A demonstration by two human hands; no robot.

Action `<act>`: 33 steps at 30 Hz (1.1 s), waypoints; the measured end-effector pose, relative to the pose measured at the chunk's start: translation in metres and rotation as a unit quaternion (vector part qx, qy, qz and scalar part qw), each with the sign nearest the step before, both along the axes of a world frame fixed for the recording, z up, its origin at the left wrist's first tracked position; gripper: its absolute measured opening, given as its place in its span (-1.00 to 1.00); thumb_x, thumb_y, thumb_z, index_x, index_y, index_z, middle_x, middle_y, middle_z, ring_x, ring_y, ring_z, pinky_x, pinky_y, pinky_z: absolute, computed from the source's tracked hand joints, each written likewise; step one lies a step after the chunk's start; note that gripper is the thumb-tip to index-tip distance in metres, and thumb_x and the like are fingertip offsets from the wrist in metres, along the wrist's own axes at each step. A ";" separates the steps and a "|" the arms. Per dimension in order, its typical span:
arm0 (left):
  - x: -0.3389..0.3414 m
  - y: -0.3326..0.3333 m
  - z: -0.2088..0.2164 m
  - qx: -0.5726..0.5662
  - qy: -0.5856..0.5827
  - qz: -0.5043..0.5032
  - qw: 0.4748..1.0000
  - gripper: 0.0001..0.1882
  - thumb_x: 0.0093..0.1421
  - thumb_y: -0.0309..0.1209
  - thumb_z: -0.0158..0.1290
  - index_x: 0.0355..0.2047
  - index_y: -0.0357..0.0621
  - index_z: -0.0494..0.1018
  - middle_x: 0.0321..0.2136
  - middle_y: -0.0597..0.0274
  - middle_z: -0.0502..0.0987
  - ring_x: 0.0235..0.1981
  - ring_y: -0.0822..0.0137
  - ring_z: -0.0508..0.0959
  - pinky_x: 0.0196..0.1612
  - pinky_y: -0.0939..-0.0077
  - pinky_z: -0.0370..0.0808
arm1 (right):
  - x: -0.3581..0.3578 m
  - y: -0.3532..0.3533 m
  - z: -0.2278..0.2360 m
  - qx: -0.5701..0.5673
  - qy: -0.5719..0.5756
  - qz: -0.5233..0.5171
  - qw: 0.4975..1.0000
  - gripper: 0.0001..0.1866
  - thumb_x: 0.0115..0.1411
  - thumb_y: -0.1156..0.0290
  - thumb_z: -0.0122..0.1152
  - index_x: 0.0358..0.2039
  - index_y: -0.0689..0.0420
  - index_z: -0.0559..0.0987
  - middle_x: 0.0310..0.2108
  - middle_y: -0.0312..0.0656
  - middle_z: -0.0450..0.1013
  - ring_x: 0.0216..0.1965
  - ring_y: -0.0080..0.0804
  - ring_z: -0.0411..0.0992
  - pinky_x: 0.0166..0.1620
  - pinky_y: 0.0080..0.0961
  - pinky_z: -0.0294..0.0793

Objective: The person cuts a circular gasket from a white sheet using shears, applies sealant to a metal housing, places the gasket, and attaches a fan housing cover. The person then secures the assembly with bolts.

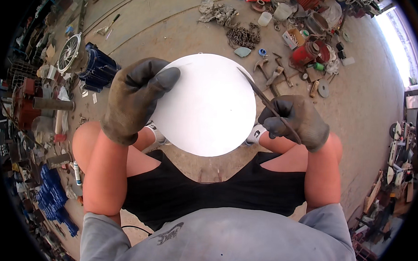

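Observation:
My left hand [136,98], in a dark work glove, pinches a round white disc [205,107] by its upper left edge, thumb on the face toward me. The disc is flat and plain, held above the floor between my knees. In my right hand [299,120], also gloved, is a slim, dark metal tool [264,99] that tapers to a point like a file. Its far end overlaps the disc's upper right edge; whether it presses on it I cannot tell. The fingers of my left hand behind the disc are hidden.
Beyond the disc lie a rusty chain [243,36], a hammer [261,65] and a red jack-like device [305,54]. A blue motor [98,67] stands at the left, near a spoked wheel [69,53]. Blue cloth [54,198] and mixed parts crowd the left side.

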State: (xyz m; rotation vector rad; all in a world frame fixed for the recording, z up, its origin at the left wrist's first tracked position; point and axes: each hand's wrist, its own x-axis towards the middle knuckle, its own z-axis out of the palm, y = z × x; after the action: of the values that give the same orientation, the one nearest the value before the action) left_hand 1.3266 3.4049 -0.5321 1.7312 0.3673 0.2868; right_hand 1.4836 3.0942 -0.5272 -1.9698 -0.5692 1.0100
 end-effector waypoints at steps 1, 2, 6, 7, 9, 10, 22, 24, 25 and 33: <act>0.000 -0.001 0.003 0.002 0.000 -0.002 1.000 -0.76 0.42 -0.29 0.26 -0.21 -0.25 0.67 -0.42 0.41 0.65 -0.38 0.60 0.56 -0.28 0.61 0.52 | -0.001 0.003 0.000 -0.010 -0.016 0.004 1.000 -0.73 0.13 0.30 0.57 -0.34 0.24 0.72 -0.52 -0.33 0.54 -0.50 -0.62 0.40 -0.44 -0.50 0.36; 0.000 -0.001 0.004 0.005 0.000 -0.005 1.000 -0.76 0.42 -0.28 0.27 -0.21 -0.25 0.67 -0.42 0.40 0.66 -0.38 0.59 0.57 -0.28 0.61 0.52 | -0.001 0.004 0.001 -0.020 -0.032 0.008 0.999 -0.73 0.12 0.29 0.58 -0.34 0.24 0.73 -0.52 -0.32 0.55 -0.50 -0.62 0.41 -0.43 -0.50 0.36; 0.001 0.006 0.003 -0.002 -0.006 -0.023 1.000 -0.76 0.41 -0.29 0.27 -0.21 -0.27 0.67 -0.43 0.37 0.67 -0.41 0.57 0.59 -0.32 0.60 0.53 | -0.001 0.003 0.002 -0.047 -0.004 0.004 0.999 -0.70 0.12 0.25 0.57 -0.32 0.25 0.73 -0.51 -0.29 0.57 -0.47 -0.60 0.42 -0.41 -0.49 0.39; 0.001 0.006 0.003 -0.002 -0.004 -0.024 1.000 -0.76 0.41 -0.29 0.27 -0.21 -0.27 0.67 -0.44 0.37 0.67 -0.42 0.57 0.59 -0.33 0.60 0.54 | -0.001 0.002 0.003 -0.055 0.006 0.005 0.998 -0.69 0.12 0.25 0.57 -0.32 0.25 0.73 -0.50 -0.28 0.58 -0.47 -0.60 0.43 -0.40 -0.48 0.40; 0.000 0.007 0.004 -0.002 0.001 -0.029 1.000 -0.77 0.41 -0.30 0.27 -0.21 -0.27 0.68 -0.44 0.35 0.67 -0.44 0.56 0.60 -0.35 0.59 0.54 | -0.002 0.003 0.002 -0.043 0.007 0.012 0.999 -0.68 0.12 0.23 0.58 -0.32 0.25 0.74 -0.50 -0.27 0.58 -0.47 -0.59 0.43 -0.40 -0.48 0.41; 0.000 0.008 0.005 -0.001 0.003 -0.033 0.999 -0.77 0.41 -0.31 0.27 -0.21 -0.27 0.68 -0.44 0.34 0.68 -0.44 0.55 0.60 -0.35 0.59 0.54 | -0.002 0.004 0.001 -0.022 -0.003 0.019 1.000 -0.67 0.12 0.22 0.59 -0.33 0.26 0.74 -0.50 -0.27 0.58 -0.48 -0.58 0.43 -0.40 -0.47 0.41; -0.002 0.010 0.006 0.022 0.070 -0.059 0.996 -0.73 0.36 -0.25 0.30 -0.21 -0.25 0.71 -0.47 0.28 0.69 -0.49 0.51 0.63 -0.38 0.55 0.56 | -0.001 0.004 -0.004 -0.013 0.014 0.048 0.999 -0.66 0.14 0.23 0.60 -0.31 0.29 0.73 -0.50 -0.25 0.61 -0.49 -0.55 0.49 -0.42 -0.47 0.44; 0.000 0.007 0.006 0.023 0.080 -0.064 0.994 -0.75 0.37 -0.26 0.30 -0.23 -0.25 0.70 -0.48 0.31 0.67 -0.49 0.53 0.60 -0.38 0.57 0.54 | -0.001 0.005 -0.009 0.005 -0.008 0.063 0.998 -0.66 0.14 0.24 0.60 -0.31 0.30 0.74 -0.51 -0.25 0.61 -0.50 -0.55 0.49 -0.43 -0.47 0.44; 0.001 0.005 0.006 0.023 0.083 -0.068 0.994 -0.76 0.38 -0.28 0.29 -0.25 -0.24 0.68 -0.49 0.35 0.65 -0.49 0.55 0.58 -0.38 0.58 0.52 | -0.001 0.008 -0.007 0.004 -0.005 0.066 0.998 -0.65 0.15 0.24 0.60 -0.30 0.30 0.74 -0.51 -0.26 0.61 -0.51 -0.55 0.49 -0.44 -0.47 0.45; -0.001 0.010 0.003 0.024 0.094 -0.092 0.991 -0.67 0.36 -0.19 0.32 -0.17 -0.27 0.72 -0.48 0.27 0.69 -0.51 0.50 0.63 -0.41 0.57 0.58 | 0.000 0.010 -0.002 -0.075 0.021 0.062 0.995 -0.62 0.14 0.17 0.61 -0.33 0.28 0.74 -0.55 -0.24 0.60 -0.52 -0.56 0.49 -0.44 -0.47 0.45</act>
State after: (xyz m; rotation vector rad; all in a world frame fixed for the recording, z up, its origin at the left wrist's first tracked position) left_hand 1.3258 3.4148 -0.5291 1.8317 0.3361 -0.0021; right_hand 1.4835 3.1041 -0.5291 -2.0587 -0.6141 1.2002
